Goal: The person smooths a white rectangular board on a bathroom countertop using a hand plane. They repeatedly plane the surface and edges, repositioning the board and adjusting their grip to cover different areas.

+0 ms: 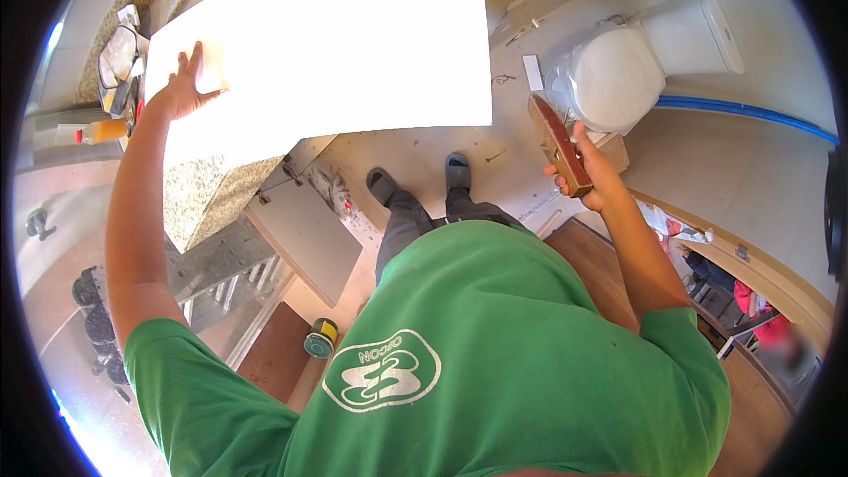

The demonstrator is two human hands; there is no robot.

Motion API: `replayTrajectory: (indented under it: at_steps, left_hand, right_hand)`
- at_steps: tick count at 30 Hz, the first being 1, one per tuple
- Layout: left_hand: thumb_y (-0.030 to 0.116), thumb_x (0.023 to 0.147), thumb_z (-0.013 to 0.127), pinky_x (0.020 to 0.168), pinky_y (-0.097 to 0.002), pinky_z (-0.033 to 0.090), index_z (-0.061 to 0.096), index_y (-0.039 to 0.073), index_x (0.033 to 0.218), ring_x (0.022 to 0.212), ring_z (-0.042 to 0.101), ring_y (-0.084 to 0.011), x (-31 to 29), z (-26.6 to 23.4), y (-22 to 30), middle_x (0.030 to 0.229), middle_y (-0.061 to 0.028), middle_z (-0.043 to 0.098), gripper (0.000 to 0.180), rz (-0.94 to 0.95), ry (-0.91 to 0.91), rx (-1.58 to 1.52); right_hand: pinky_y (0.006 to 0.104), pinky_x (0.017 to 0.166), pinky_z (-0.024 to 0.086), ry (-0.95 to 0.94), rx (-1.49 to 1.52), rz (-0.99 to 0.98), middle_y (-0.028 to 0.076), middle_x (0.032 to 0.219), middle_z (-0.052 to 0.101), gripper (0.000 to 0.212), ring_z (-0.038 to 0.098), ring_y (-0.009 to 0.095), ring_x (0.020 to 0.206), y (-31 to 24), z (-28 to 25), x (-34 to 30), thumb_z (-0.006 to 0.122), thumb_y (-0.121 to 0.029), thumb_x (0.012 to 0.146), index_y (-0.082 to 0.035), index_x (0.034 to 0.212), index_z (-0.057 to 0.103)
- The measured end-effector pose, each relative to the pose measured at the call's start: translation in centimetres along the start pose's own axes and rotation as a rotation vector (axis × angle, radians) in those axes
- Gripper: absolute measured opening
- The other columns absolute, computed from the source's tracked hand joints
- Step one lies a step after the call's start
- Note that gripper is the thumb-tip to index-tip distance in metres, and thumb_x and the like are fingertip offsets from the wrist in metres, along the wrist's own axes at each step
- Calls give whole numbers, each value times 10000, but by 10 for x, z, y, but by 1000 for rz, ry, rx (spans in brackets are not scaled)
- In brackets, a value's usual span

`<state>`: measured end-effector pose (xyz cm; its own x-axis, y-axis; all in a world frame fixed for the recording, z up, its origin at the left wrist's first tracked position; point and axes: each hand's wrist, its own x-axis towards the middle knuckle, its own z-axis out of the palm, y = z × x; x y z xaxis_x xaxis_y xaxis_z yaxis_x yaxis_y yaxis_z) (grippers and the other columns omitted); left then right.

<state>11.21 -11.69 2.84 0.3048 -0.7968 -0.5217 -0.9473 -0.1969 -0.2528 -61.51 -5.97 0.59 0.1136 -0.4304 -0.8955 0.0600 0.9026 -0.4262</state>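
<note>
A large bright white panel (380, 44) lies across a speckled granite counter (225, 190), its right corner jutting out past the stone. My left hand (184, 90) rests on the panel's left part, fingers spread and holding nothing. Out to the right, my right hand (594, 168) is wrapped round a long wooden sanding block (559, 143) with a reddish-brown abrasive face. The block is held up in the air, tilted, apart from the panel. Glare washes out the panel's surface, so no detail shows on it.
A toilet (618, 75) stands at the far right, with a blue hose (751, 108) along the wall. Left of the panel are an orange bottle (104, 131) and cluttered items. A cabinet door (309, 234) hangs open below the counter; a can (321, 338) stands nearby.
</note>
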Motion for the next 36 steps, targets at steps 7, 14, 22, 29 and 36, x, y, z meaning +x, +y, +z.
replayTrajectory:
  at_steps: [7, 14, 22, 29, 36]
  left_hand:
    - [737, 802, 722, 1264, -570, 206, -157, 287, 1644, 1511, 138, -561, 20, 21, -23, 1691, -307, -13, 1298, 125, 121, -1]
    - [705, 831, 715, 1265, -577, 195, -193, 297, 1632, 1515, 98, -559, 20, 15, -21, 1697, -289, -35, 1277, 78, 29, -17]
    - [733, 811, 716, 1238, -615, 248, -188, 327, 1630, 1490, 115, -604, 15, 12, -17, 1702, -272, -51, 1285, 27, 17, -43]
    - [754, 729, 778, 1234, -557, 304, -94, 265, 1660, 1506, 208, -553, 18, 13, -21, 1694, -305, 11, 1366, 77, 78, -92]
    - [640, 734, 847, 1254, -479, 293, 116, 131, 1663, 1555, 237, -414, -19, -15, 19, 1674, -311, 151, 1286, 176, 298, -164]
  right_hand:
    - [343, 475, 528, 43, -220, -145, 120, 888, 639, 537, 624, 214, 567, 13, -9, 7, 832, -342, 868, -48, 1206, 536]
    - [336, 440, 482, 163, -425, -442, 92, 807, 613, 462, 591, 169, 523, 18, -13, 16, 853, -261, 847, -85, 973, 445]
    - [304, 497, 455, 82, -543, -491, 37, 761, 595, 441, 583, 132, 586, 33, -29, 33, 845, -209, 862, -93, 972, 434]
    - [314, 597, 506, 255, -710, -641, 87, 835, 686, 610, 653, 159, 685, 38, -24, 29, 866, -254, 824, -79, 1259, 476]
    - [370, 734, 547, 262, -851, -594, 126, 898, 712, 813, 697, 233, 776, 20, -5, -9, 859, -276, 800, -81, 1458, 423]
